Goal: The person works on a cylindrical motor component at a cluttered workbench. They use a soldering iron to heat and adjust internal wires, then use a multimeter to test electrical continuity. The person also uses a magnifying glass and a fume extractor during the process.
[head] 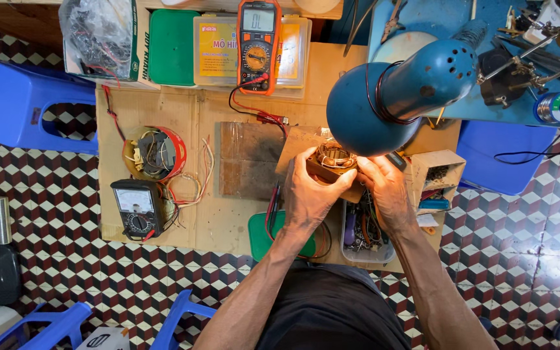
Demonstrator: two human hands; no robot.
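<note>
- Under the blue lamp [384, 104], on a cardboard sheet [215, 220] spread over a tiled floor: motor winding [333, 157], a ring of copper wire on a metal core, held up between both hands above a wooden block [247, 159].
- Left hand [309, 194]: fingers curled around the near side of the winding, thumb pressed on its rim; grasping, not clenched.
- Right hand [387, 191]: fingertips pinched at the right edge of the winding; whether on a wire or on the core itself, impossible to tell.
- Behind, near the top edge: orange meter [258, 45], upright, its red and black leads [257, 110] trailing toward the block.
- Left of the block: black dial meter [137, 207] just beside a second, round coil [153, 152] with loose wires.
- Below the hands: green lid [260, 236] and clear tray of small parts [364, 236].
- Judged good practice for handling at this stage: grip kept on the metal core, never on the fine copper turns; piece kept level in the lamplight; loose wire ends kept apart.
</note>
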